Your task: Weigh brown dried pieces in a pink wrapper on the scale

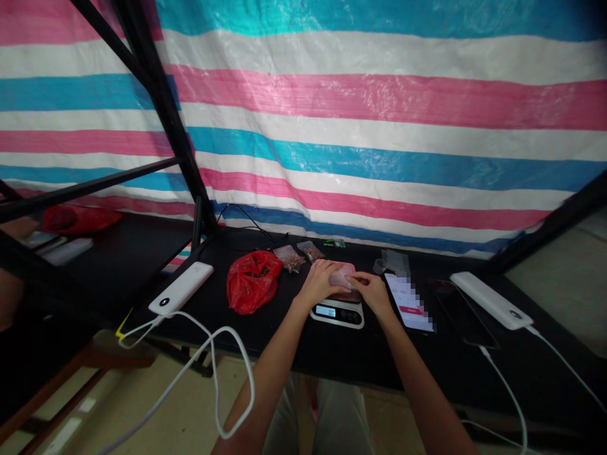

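Both my hands are over a small digital scale (338, 312) on the black table (303, 351). My left hand (320, 281) and my right hand (372, 292) pinch a small clear plastic bag (342, 277) between them, held just above the scale's platform. The fingers of both hands are closed on the bag. What the bag holds is too small to make out. The scale's display is lit.
A red plastic bag (251, 280) lies left of the scale, with two small filled clear bags (290, 258) behind it. A phone (408, 302) and a dark phone (463, 313) lie to the right. White power banks (181, 288) (490, 299) with cables sit at both sides. A striped tarp hangs behind.
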`<move>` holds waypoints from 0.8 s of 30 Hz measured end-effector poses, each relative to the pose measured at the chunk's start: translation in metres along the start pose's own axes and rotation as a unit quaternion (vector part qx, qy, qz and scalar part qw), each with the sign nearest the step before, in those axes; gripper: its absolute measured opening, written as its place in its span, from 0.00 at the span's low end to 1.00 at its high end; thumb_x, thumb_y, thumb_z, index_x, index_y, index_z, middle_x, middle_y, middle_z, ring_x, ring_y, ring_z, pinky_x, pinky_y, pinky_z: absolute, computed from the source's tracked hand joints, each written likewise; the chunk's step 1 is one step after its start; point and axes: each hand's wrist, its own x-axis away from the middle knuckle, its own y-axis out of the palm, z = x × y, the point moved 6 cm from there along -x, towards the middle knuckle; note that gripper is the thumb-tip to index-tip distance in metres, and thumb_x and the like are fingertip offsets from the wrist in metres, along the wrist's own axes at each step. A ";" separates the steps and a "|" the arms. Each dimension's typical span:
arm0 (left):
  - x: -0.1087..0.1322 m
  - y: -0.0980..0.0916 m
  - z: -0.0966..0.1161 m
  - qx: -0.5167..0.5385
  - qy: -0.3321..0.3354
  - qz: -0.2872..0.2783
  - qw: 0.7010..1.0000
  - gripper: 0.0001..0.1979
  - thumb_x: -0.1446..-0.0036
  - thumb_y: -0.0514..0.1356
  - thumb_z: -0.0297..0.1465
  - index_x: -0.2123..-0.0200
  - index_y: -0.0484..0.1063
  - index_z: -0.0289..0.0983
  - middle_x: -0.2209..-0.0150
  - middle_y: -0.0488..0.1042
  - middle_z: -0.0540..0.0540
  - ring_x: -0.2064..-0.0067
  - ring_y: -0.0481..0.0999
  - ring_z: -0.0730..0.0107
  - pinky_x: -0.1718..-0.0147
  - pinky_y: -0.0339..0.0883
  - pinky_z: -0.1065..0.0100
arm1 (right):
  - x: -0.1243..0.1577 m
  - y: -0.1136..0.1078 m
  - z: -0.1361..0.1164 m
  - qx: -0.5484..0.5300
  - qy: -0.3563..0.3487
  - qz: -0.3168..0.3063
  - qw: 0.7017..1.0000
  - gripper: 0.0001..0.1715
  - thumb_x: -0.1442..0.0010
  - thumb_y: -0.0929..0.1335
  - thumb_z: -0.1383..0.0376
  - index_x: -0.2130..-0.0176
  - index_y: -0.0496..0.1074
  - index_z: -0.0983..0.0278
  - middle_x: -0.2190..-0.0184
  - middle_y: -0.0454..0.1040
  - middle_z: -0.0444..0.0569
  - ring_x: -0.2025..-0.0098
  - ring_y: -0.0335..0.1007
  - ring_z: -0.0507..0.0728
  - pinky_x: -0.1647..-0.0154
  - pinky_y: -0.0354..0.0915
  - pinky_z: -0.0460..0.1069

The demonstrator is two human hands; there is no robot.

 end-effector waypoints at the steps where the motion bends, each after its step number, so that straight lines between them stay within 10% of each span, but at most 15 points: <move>1: 0.001 -0.004 0.002 -0.010 -0.002 0.009 1.000 0.37 0.58 0.62 0.48 0.45 0.60 0.40 0.50 0.67 0.42 0.47 0.63 0.59 0.44 0.51 0.52 | 0.001 -0.001 0.001 0.020 0.010 -0.002 1.000 0.21 0.51 0.65 0.51 0.65 0.76 0.62 0.73 0.75 0.47 0.74 0.68 0.55 0.72 0.60 0.48; 10: 0.066 -0.101 -0.037 -0.132 -0.182 0.245 0.943 0.17 0.43 0.51 0.32 0.49 0.63 0.41 0.46 0.64 0.42 0.42 0.59 0.57 0.42 0.38 0.43 | 0.036 -0.021 -0.093 0.124 -0.171 0.225 0.951 0.18 0.42 0.60 0.60 0.53 0.67 0.62 0.54 0.66 0.55 0.51 0.59 0.63 0.53 0.56 0.58; 14: 0.128 -0.133 -0.080 -0.101 -0.297 0.324 0.893 0.12 0.45 0.51 0.31 0.59 0.69 0.38 0.57 0.72 0.41 0.51 0.68 0.56 0.49 0.57 0.48 | 0.030 0.059 -0.163 0.031 -0.322 0.016 0.946 0.16 0.41 0.57 0.71 0.58 0.70 0.62 0.60 0.69 0.51 0.54 0.63 0.57 0.51 0.58 0.52; 19: 0.173 -0.133 -0.086 0.023 -0.331 0.299 0.895 0.12 0.43 0.49 0.33 0.63 0.71 0.38 0.66 0.75 0.45 0.64 0.74 0.63 0.63 0.67 0.63 | 0.015 0.177 -0.200 0.094 -0.325 -0.228 0.913 0.13 0.44 0.61 0.75 0.62 0.72 0.66 0.63 0.71 0.52 0.58 0.67 0.55 0.54 0.61 0.48; 24: 0.176 -0.127 -0.069 0.060 -0.318 0.234 0.917 0.13 0.43 0.49 0.35 0.64 0.72 0.38 0.72 0.75 0.48 0.71 0.74 0.66 0.71 0.66 0.68 | 0.017 0.207 -0.199 0.117 -0.312 -0.228 0.915 0.23 0.49 0.67 0.72 0.51 0.66 0.68 0.51 0.63 0.60 0.49 0.62 0.61 0.52 0.60 0.52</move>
